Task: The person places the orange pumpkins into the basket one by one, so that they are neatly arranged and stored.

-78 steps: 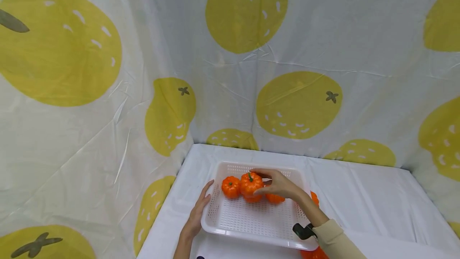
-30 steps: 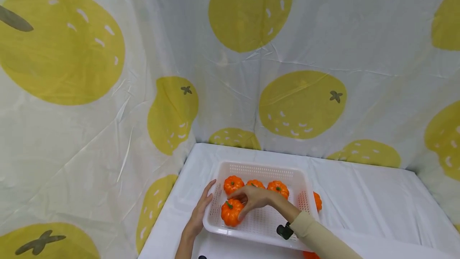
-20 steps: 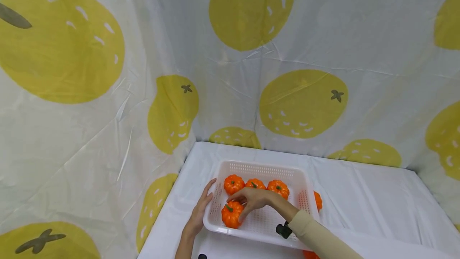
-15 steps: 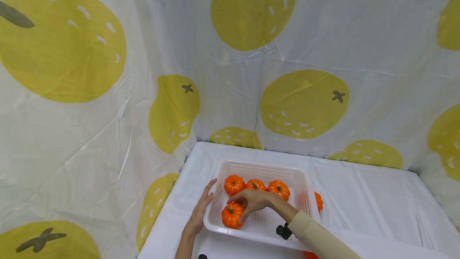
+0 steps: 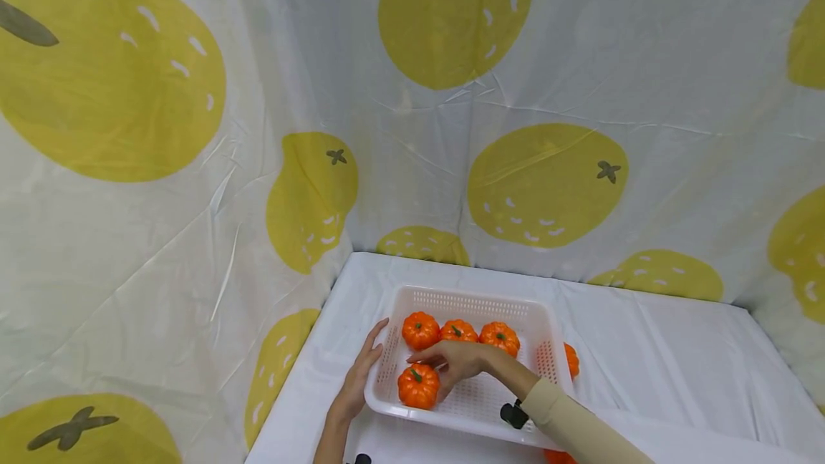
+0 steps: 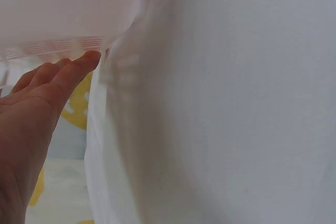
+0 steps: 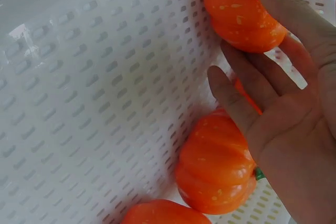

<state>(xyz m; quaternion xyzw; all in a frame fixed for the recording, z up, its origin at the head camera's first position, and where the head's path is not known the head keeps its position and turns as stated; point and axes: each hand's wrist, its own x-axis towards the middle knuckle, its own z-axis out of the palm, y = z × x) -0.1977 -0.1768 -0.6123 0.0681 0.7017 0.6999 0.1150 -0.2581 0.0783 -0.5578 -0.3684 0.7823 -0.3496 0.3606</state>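
Observation:
A white perforated plastic basket [image 5: 477,394] holds several small orange pumpkins with green stems. My left hand [image 5: 354,380] rests its straight fingers against the basket's left wall; in the left wrist view the fingertips [image 6: 92,59] meet the wall's underside. Over the basket's front left, my right hand [image 5: 454,364] is beside one pumpkin [image 5: 419,387] that sits on the basket floor. In the right wrist view, the thumb overlaps this pumpkin [image 7: 239,11], while the other fingers are spread loosely below it. Three pumpkins [image 5: 421,330] stand in a row at the back, partly behind my right hand.
Outside the basket's right wall is another pumpkin [image 5: 571,360], partly hidden. One more pumpkin [image 5: 558,457] shows at the bottom, near the sleeve. A white cloth [image 5: 657,349] covers the table, and lemon-print curtains [image 5: 412,185] stand behind and at left.
The right hand has brought a pumpkin from above the back row to the basket's front left and set it down. Its thumb has just slid off the pumpkin's front. The left hand stays put.

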